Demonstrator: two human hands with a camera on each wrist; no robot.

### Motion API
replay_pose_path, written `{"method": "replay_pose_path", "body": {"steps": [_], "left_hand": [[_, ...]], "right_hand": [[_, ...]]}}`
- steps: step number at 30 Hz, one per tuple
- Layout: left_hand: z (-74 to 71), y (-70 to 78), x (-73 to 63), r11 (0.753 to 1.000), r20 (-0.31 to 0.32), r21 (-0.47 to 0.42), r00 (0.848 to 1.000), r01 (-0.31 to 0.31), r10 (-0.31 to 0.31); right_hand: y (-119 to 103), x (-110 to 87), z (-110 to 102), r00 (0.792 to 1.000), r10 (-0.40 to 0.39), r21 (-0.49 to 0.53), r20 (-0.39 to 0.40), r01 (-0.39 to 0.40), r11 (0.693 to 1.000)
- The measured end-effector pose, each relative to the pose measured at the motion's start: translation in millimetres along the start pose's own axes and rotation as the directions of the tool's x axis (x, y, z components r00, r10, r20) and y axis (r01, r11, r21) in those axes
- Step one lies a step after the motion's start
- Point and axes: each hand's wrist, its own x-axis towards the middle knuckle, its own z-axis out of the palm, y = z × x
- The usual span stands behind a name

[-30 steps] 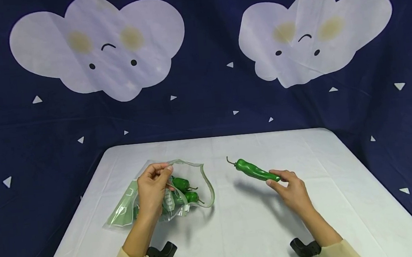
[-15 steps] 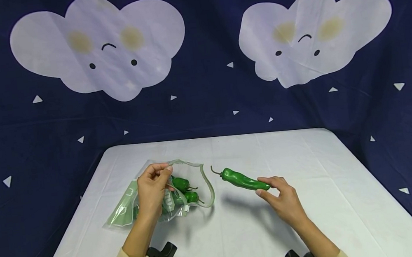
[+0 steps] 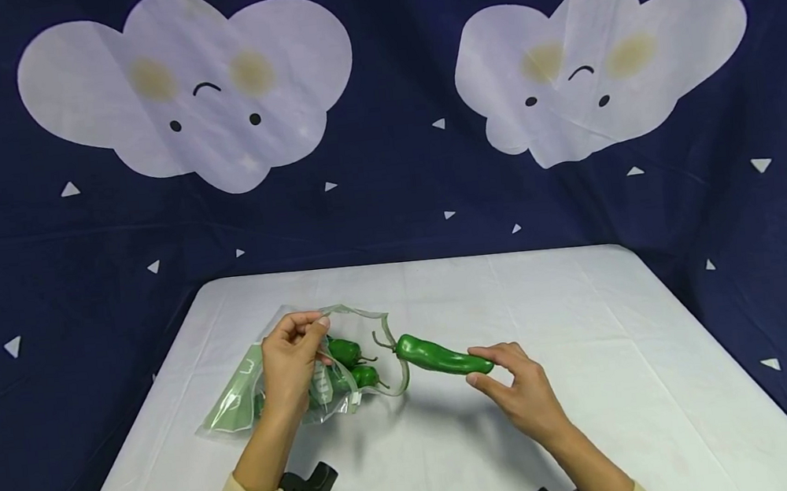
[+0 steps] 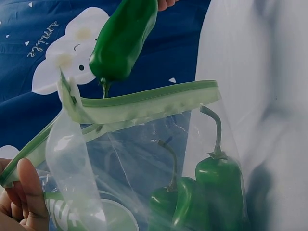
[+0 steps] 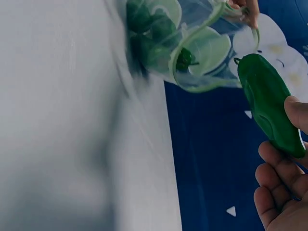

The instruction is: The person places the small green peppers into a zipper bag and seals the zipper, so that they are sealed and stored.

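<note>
My left hand [image 3: 294,358] pinches the rim of a clear zip bag [image 3: 236,399] with green print, its mouth spread toward the right. Inside the bag lie several green peppers [image 3: 345,351], stems toward the opening; they show through the plastic in the left wrist view. Between thumb and fingers my right hand [image 3: 522,395] holds another long green pepper [image 3: 439,354] by its tapered end. Its curved stem leads and overlaps the bag's green zip edge [image 4: 144,98] in the head and left wrist views. The pepper's body is outside the bag.
A white cloth-covered table [image 3: 584,298] lies under both hands. Behind it hangs a dark blue curtain [image 3: 405,220] with white clouds and small triangles. Black wrist mounts [image 3: 310,485] sit on both forearms.
My right hand has carried the held pepper leftward and slightly nearer to me, bringing its stem to the bag's mouth. The left hand and the bag have stayed in place.
</note>
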Motion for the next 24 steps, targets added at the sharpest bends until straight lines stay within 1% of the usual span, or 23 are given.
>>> {"method": "replay_pose_path", "body": {"steps": [5, 11, 15, 24], "left_hand": [[-0.7, -1.5, 0.3, 1.0, 0.0, 0.002, 1.0, -0.001, 0.001], [-1.3, -2.7, -0.2, 1.0, 0.005, 0.01, 1.0, -0.001, 0.001], [-1.3, -2.5, -0.5, 1.0, 0.004, 0.023, 1.0, -0.001, 0.001], [-0.5, -0.6, 0.3, 1.0, 0.0, 0.007, 1.0, 0.008, -0.008]], "right_hand": [[-6, 5.6, 13, 0.999, -0.043, -0.024, 0.02, 0.043, 0.999], [-17, 15.2, 28, 0.996, -0.088, -0.025, 0.02, 0.089, 0.996], [-25, 22.0, 36, 0.994, -0.108, -0.031, 0.024, 0.108, 0.994], [-37, 32.7, 53, 0.99, -0.137, -0.064, 0.044, 0.14, 0.988]]}}
